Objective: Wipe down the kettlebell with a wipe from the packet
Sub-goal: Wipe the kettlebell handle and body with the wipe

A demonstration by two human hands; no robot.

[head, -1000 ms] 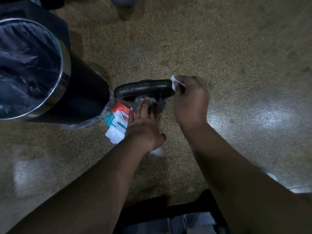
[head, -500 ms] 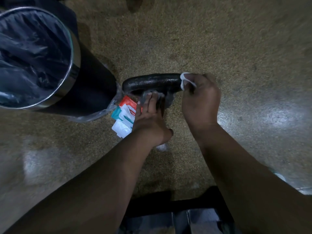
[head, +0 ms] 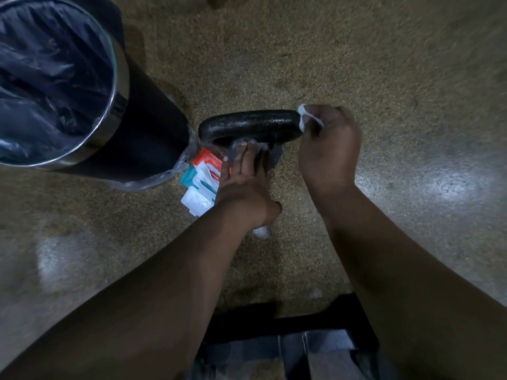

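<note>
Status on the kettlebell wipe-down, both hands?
Right hand grips wipe round handle end of kettlebell. Left hand flat on its body. Packet and bin close on the left, not blocking.

The kettlebell (head: 249,124) is black, with a faint grey sheen along its handle. The wipe (head: 302,116) is white. The packet (head: 204,185) shows 3 colours: an orange-red panel, a teal band and white flaps. The bin (head: 153,133) has a black body, a silver rim (head: 120,86) and a glossy blue-black liner (head: 49,78). The floor (head: 356,64) is tan and finely speckled, with pale glare patches. At the bottom edge, cloth (head: 315,352) looks grey-and-black checked, though it is blurred.
</note>
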